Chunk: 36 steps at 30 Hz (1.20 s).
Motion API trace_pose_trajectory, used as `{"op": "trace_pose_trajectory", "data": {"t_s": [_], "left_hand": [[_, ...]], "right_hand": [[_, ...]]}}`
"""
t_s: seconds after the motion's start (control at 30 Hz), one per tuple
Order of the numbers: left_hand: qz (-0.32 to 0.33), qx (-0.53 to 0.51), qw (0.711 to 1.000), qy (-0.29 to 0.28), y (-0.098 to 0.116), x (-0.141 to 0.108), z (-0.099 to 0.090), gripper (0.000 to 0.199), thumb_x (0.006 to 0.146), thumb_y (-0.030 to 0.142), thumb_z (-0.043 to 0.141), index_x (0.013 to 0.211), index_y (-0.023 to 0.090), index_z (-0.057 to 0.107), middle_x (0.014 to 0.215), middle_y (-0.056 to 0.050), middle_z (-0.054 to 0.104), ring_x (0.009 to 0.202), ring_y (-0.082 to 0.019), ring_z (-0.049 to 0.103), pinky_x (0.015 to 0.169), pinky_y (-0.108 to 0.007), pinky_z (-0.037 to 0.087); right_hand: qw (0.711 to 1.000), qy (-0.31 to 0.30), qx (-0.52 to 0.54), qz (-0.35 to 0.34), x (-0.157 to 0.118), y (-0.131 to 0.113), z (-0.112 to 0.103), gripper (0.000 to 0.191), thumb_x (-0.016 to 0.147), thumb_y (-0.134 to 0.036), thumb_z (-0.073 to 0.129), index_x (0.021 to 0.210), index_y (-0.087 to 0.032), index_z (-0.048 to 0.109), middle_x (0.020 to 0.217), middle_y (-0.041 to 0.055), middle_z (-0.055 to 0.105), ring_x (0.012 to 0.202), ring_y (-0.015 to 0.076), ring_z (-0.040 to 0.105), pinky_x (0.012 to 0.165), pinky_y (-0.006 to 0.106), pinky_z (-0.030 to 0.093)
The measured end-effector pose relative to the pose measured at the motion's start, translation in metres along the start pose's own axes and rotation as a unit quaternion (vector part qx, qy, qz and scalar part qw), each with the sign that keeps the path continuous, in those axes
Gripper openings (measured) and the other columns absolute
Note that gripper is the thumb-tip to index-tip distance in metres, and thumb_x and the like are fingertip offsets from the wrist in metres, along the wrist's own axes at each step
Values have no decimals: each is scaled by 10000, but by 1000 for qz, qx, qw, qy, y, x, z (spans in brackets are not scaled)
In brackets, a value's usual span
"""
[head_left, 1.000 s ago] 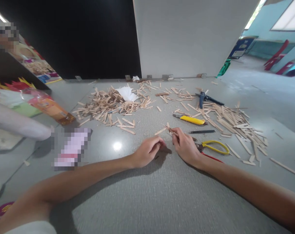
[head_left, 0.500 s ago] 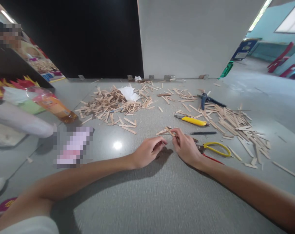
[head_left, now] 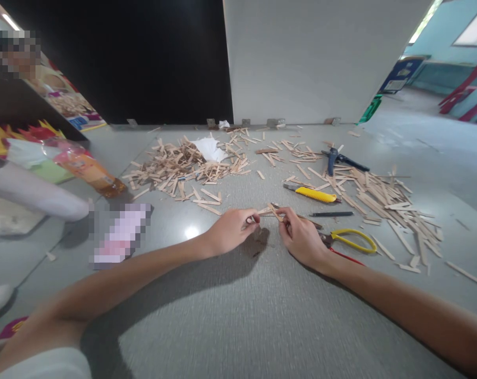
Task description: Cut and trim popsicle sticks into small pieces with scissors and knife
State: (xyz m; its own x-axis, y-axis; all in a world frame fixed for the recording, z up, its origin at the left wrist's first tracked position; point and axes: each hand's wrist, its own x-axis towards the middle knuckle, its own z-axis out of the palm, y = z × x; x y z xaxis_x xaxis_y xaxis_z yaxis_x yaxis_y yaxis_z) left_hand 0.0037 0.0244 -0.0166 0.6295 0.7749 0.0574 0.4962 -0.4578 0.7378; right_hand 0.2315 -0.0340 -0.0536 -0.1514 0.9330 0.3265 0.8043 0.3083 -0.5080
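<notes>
My right hand (head_left: 303,237) is closed on small wooden sticks (head_left: 276,212) that cross each other near its fingertips. Just left of it, my left hand (head_left: 234,229) has its fingers curled together; what they hold, if anything, is too small to make out. Right of my right hand lie yellow-handled scissors (head_left: 354,239), a dark pen (head_left: 332,214) and a yellow cutter knife (head_left: 315,194). A dark blue tool (head_left: 333,158) rests on a spread of thin sticks (head_left: 380,197).
A heap of wooden pieces (head_left: 171,166) with white tissue (head_left: 210,149) lies beyond my left hand. At left are a bottle (head_left: 90,171), a blurred pink object (head_left: 122,231) and a person (head_left: 21,55). A black and grey panel (head_left: 321,63) stands behind.
My left hand has moved a little left and up, away from my right hand. My right hand stays nearly in place with the sticks. The view has shifted slightly.
</notes>
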Motion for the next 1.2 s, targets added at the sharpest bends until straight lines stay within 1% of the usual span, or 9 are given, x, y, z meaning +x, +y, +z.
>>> {"op": "trace_pose_trajectory", "data": {"t_s": [0.07,0.23,0.33,0.57,0.8,0.9,1.03,1.1,1.2], "left_hand": [[-2,10,1000,-5,-1,2,-2,109,943,196,644,897,207,742,840,-56,796,738,-213,706,725,-310,489],[-2,14,1000,-10,-4,4,-5,111,943,220,648,890,206,745,775,-44,768,657,-199,656,688,-305,470],[0,29,1000,-5,-7,5,-7,111,952,251,654,921,212,753,797,-51,764,688,-213,661,711,-315,488],[16,98,995,30,-21,13,-15,129,992,230,621,962,211,745,944,-88,752,877,-265,695,845,-363,540],[-30,254,967,6,-26,21,-34,234,1058,244,573,1190,147,740,1205,-167,739,1066,-317,722,934,-410,548],[-56,298,953,-17,-29,23,-41,284,1073,246,553,1267,126,723,1288,-197,726,1096,-335,729,915,-416,557],[-55,311,948,-39,-34,25,-42,303,1059,189,545,1285,135,739,1269,-176,748,1122,-328,735,914,-399,561],[-51,318,945,-48,-35,26,-43,314,1066,180,522,1271,146,757,1269,-167,753,1127,-317,736,918,-389,559],[-49,329,941,-61,-36,27,-44,325,1082,200,509,1276,150,765,1273,-161,754,1118,-308,737,904,-380,555]], "right_hand": [[1000,-1,0,-2,0,0,0,254,979,-203,466,1182,-198,618,645,-20,645,573,199,635,604,266,414],[1000,-5,2,-5,0,0,0,245,986,-203,478,1188,-202,615,655,-21,654,564,191,628,606,263,415],[1000,-7,2,-5,0,0,0,246,983,-201,484,1193,-203,613,667,-18,665,573,192,637,611,263,421],[1000,-12,-8,-3,-1,0,0,255,976,-185,482,1195,-196,611,702,1,694,621,203,676,637,273,445],[999,-28,-40,1,0,1,-1,268,981,-167,474,1208,-185,616,739,18,719,654,210,704,645,275,470],[997,-45,-64,2,0,-1,-1,277,1000,-162,469,1227,-174,628,780,44,749,676,216,714,662,284,486],[990,-89,-106,-4,-3,-12,-4,346,1018,-140,462,1311,-156,644,943,120,814,787,243,757,664,295,489],[985,-119,-128,-6,-5,-21,-9,380,1014,-125,476,1348,-160,653,1034,143,826,845,253,773,663,295,486],[974,-154,-166,14,-3,-35,-22,390,1029,-133,490,1375,-172,665,1065,144,830,855,257,782,667,298,479]]}}
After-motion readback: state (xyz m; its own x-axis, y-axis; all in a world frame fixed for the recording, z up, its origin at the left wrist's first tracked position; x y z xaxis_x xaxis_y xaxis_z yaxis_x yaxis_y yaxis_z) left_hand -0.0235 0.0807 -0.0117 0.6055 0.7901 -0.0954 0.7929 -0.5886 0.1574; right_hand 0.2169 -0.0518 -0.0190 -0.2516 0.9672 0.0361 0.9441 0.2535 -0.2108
